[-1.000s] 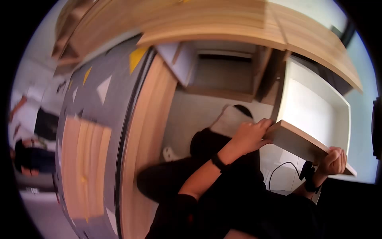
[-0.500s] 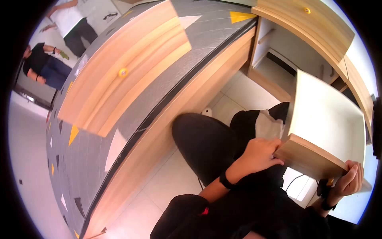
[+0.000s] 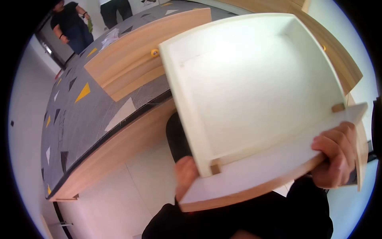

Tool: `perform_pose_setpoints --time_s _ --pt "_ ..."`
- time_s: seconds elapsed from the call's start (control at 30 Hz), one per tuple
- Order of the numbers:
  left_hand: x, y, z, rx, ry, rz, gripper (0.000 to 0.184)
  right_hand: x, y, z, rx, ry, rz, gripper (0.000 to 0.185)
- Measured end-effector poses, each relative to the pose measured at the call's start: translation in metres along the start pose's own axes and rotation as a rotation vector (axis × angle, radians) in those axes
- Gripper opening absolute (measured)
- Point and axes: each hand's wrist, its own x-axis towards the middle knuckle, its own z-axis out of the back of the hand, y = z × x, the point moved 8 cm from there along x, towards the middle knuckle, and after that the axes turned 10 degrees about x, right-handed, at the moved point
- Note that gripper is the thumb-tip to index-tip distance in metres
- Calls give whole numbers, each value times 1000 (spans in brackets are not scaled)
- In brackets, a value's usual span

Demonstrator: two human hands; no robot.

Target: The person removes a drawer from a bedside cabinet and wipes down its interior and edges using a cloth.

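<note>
A drawer [image 3: 254, 91] with a pale wood front is tilted up before me; its white recessed face, apparently the underside, is turned to my view. Small brown blocks sit at two corners where the box meets the front panel [image 3: 254, 179]. At the left end of that panel, my left hand [image 3: 186, 175] is closed on the edge, its fingers partly hidden behind the drawer. My right hand [image 3: 336, 155] wraps around the panel near its right end, fingers on the white back side and thumb below.
A wood panel [image 3: 131, 67] with a yellow round object [image 3: 154, 52] lies on the patterned grey mattress [image 3: 71, 115], left of the drawer. Behind the drawer stands a wooden cabinet [image 3: 342, 63]. Two people stand past the bed, one in a black shirt [image 3: 65, 22].
Both hands have raised the drawer and turned it, so another white face shows and it covers more of my view. The view has shifted, and the cabinet opening is now hidden.
</note>
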Motion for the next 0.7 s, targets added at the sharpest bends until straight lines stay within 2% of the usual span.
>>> perform_pose_setpoints --time_s 0.07,0.1,0.13,0.2,0.23,0.27,0.33,0.57,0.63,0.67,0.7 --pt "-15 21 7 339 116 178 26 0 -10 -27 126 -82 67 39" --pt "-20 30 31 91 -204 452 29 -1 -15 -45 182 -92 76 34" --pt "-25 33 39 118 -230 460 29 -3 -19 -62 234 -104 81 30" --pt "-29 42 42 437 -20 429 53 -8 -29 -99 317 -71 55 23" --pt "-28 43 47 483 -116 475 57 -14 -29 -111 352 -110 95 19" --pt "-23 41 48 503 -117 470 57 -16 -32 -112 362 -128 94 19" --pt "-17 42 60 289 -284 447 44 -18 -42 -123 362 -80 -11 18" --pt "11 63 48 274 -287 372 55 1 -80 -156 313 -161 8 24" --pt "10 85 49 208 -445 620 63 15 -99 -180 317 -254 44 31" --pt "15 92 45 208 -443 623 63 24 -107 -195 326 -299 24 32" --pt "19 96 46 375 -494 602 64 32 -113 -210 338 -345 9 33"
